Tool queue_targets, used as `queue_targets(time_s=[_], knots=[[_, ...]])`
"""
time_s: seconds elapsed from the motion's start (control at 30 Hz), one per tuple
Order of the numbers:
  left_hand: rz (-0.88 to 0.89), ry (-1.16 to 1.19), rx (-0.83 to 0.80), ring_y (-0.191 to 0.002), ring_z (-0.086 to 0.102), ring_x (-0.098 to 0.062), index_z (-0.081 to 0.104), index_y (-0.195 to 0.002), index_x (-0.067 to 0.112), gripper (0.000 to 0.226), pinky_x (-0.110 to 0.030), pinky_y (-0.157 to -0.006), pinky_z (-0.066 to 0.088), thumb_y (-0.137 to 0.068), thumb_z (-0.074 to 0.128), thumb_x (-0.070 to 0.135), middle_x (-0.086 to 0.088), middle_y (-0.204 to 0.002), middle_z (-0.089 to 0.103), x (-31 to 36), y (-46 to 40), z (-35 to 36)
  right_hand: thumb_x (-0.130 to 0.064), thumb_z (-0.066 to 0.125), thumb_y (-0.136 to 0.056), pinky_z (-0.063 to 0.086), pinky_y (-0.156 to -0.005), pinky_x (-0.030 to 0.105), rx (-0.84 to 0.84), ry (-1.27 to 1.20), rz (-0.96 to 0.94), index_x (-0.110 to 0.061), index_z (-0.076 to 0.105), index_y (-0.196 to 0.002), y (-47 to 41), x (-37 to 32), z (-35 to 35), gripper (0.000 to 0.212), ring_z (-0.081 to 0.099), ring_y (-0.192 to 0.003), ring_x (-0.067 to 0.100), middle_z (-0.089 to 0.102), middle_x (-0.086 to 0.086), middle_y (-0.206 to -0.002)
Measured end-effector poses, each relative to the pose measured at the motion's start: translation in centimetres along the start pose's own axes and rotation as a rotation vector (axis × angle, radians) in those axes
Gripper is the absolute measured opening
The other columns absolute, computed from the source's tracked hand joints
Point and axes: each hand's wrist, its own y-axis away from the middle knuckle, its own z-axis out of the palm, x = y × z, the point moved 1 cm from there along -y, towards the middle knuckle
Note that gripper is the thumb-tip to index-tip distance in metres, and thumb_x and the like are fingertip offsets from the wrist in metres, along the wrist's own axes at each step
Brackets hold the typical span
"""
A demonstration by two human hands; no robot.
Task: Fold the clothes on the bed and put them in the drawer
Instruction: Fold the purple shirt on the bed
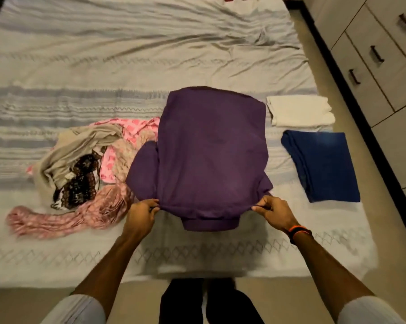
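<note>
Both hands, left and right, pinch the purple shirt's near edge on the bed.

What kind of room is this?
Most likely a bedroom: a bed with a wrinkled striped cover, loose and folded clothes on it, and a drawer unit with dark handles alongside.

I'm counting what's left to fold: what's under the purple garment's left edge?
The purple garment, pinched by both hands, left and right, overlaps the unfolded pink patterned clothes on the striped bedsheet. Anything further beneath it is covered.
</note>
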Motion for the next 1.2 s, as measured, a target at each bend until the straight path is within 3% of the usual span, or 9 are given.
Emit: queue_targets(time_s=[0.13, 0.27, 0.37, 0.6, 0.8, 0.93, 1.07, 1.13, 1.2], knots=[[-0.107, -0.010, -0.019, -0.094, 0.071, -0.030, 0.076, -0.102, 0.006, 0.017, -0.039, -0.087, 0.056, -0.085, 0.073, 0.008, -0.012, -0.104, 0.074, -1.5, 2.3, 2.5, -0.023, 0.080, -0.082, 0.057, -0.079, 0.032, -0.051, 0.059, -0.023, -0.011, 0.071, -0.077, 1.4, 3.4, 2.4, 0.015, 0.070, -0.083, 0.014, 0.076, -0.001, -0.084], [-0.150, -0.055, -0.015, -0.095, 0.070, -0.033, 0.076, -0.104, 0.007, 0.019, -0.040, -0.088, 0.054, -0.087, 0.071, 0.009, -0.013, -0.104, 0.074, -2.0, 4.5, 4.5, -0.020, 0.079, -0.082, 0.056, -0.082, 0.028, -0.070, 0.058, -0.031, -0.008, 0.069, -0.077, 3.0, 6.2, 4.2, 0.017, 0.069, -0.085, 0.009, 0.077, -0.002, -0.092], [-0.159, -0.080, -0.001, -0.093, 0.070, -0.036, 0.075, -0.106, 0.005, 0.020, -0.042, -0.086, 0.054, -0.087, 0.070, 0.007, -0.016, -0.102, 0.074, -2.8, 6.1, 5.8, -0.020, 0.080, -0.081, 0.055, -0.085, 0.031, -0.073, 0.032, 0.005, -0.015, 0.064, -0.070, 4.2, 8.4, 6.0, 0.020, 0.070, -0.087, 0.006, 0.076, -0.007, -0.092], [-0.132, -0.200, -0.115, -0.089, 0.068, -0.039, 0.072, -0.113, 0.014, 0.025, -0.041, -0.076, 0.053, -0.089, 0.067, 0.011, -0.015, -0.101, 0.074, -5.7, 7.5, 8.5, -0.018, 0.074, -0.084, 0.055, -0.087, 0.036, -0.051, 0.103, 0.012, -0.020, 0.056, -0.069, 4.7, 11.9, 11.3, 0.024, 0.070, -0.096, 0.016, 0.076, -0.005, -0.103], [-0.173, -0.386, -0.322, -0.098, 0.063, -0.042, 0.064, -0.128, 0.022, 0.035, -0.044, -0.080, 0.051, -0.095, 0.056, 0.015, -0.019, -0.113, 0.069, -7.1, 7.6, 10.5, -0.018, 0.068, -0.089, 0.054, -0.086, 0.038, -0.056, 0.213, 0.028, -0.014, 0.069, -0.087, 4.9, 13.6, 13.9, 0.004, 0.068, -0.100, 0.022, 0.073, -0.004, -0.112], [-0.210, -0.482, -0.482, -0.113, 0.059, -0.035, 0.052, -0.140, 0.027, 0.053, -0.044, -0.093, 0.049, -0.091, 0.050, 0.008, -0.009, -0.137, 0.057, -7.1, 7.7, 11.2, -0.010, 0.063, -0.090, 0.046, -0.101, 0.032, -0.198, 0.352, 0.038, -0.018, 0.067, -0.124, 5.2, 14.2, 14.5, 0.035, 0.061, -0.115, 0.026, 0.066, 0.002, -0.129], [-0.216, -0.530, -0.597, -0.124, 0.053, -0.033, 0.048, -0.143, 0.023, 0.059, -0.045, -0.100, 0.046, -0.087, 0.054, 0.006, 0.002, -0.156, 0.037, -6.3, 7.8, 11.0, -0.014, 0.060, -0.091, 0.040, -0.109, 0.039, -0.345, 0.497, 0.068, -0.020, 0.054, -0.139, 5.8, 13.1, 14.5, 0.049, 0.045, -0.131, 0.030, 0.040, -0.002, -0.154], [-0.215, -0.514, -0.618, -0.123, 0.053, -0.035, 0.051, -0.138, 0.017, 0.053, -0.046, -0.100, 0.046, -0.086, 0.057, 0.010, -0.005, -0.151, 0.043, -5.2, 8.0, 10.6, -0.016, 0.060, -0.092, 0.036, -0.112, 0.038, -0.354, 0.481, 0.091, -0.018, 0.050, -0.142, 6.2, 12.2, 13.9, 0.052, 0.044, -0.134, 0.031, 0.039, 0.000, -0.155], [-0.239, -0.449, -0.591, -0.115, 0.057, -0.037, 0.056, -0.128, 0.013, 0.043, -0.046, -0.097, 0.048, -0.086, 0.058, 0.013, -0.014, -0.132, 0.058, -3.7, 8.4, 10.1, -0.014, 0.062, -0.090, 0.033, -0.113, 0.034, -0.319, 0.393, 0.115, -0.016, 0.050, -0.142, 6.9, 11.1, 13.2, 0.053, 0.045, -0.135, 0.030, 0.045, 0.004, -0.151]])
